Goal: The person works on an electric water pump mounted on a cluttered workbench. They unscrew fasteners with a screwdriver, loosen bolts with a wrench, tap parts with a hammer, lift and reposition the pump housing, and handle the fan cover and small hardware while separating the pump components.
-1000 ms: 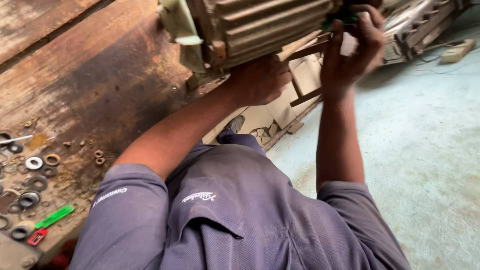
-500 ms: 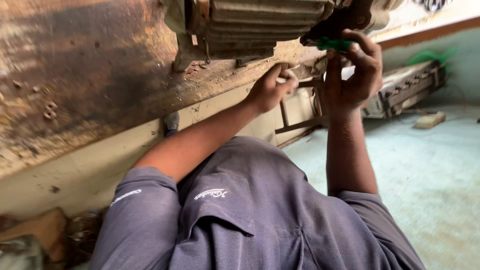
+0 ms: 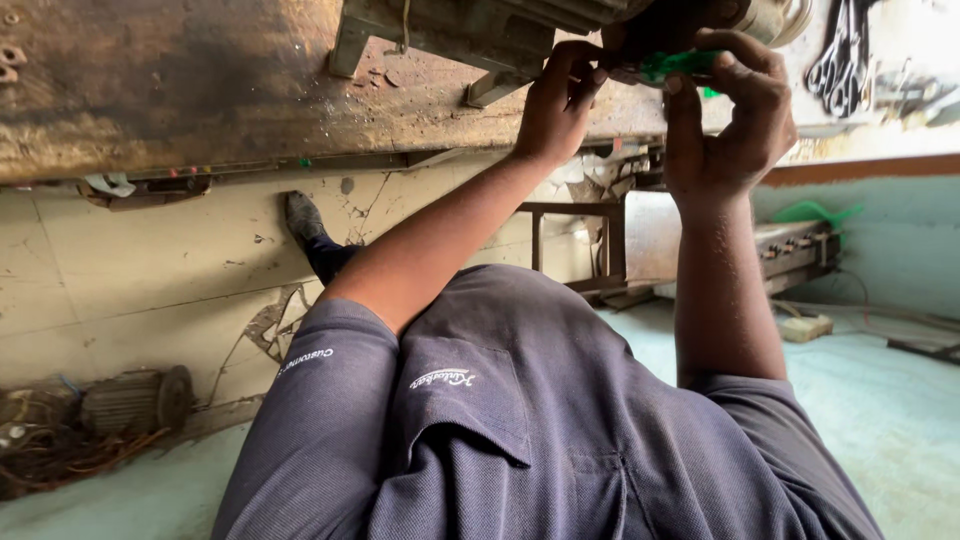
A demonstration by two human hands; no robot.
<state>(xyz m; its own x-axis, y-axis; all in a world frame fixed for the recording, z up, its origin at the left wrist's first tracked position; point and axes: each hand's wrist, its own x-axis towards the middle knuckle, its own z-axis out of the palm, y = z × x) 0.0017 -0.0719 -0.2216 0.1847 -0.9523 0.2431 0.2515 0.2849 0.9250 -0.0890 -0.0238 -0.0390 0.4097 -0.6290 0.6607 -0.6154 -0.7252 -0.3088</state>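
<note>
Surface: worn, stained wooden surface (image 3: 200, 90) carrying the work.
Motor: grey ribbed metal motor (image 3: 480, 25) standing on the surface, feet at its edge.
Left hand (image 3: 555, 100): fingers pressed closed against the motor's end; keep it braced.
Right hand (image 3: 735, 120): fingers gripping green-handled tool (image 3: 680, 66); hold it square.

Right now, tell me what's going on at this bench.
A person in a grey-blue work shirt has both arms raised to a ribbed metal motor sitting on a worn wooden workbench. The right hand grips a green-handled tool at the motor's end, while the left hand has its fingers beside it, against the housing. The tool's tip is hidden. An old motor with tangled wires lies on the floor.
</note>
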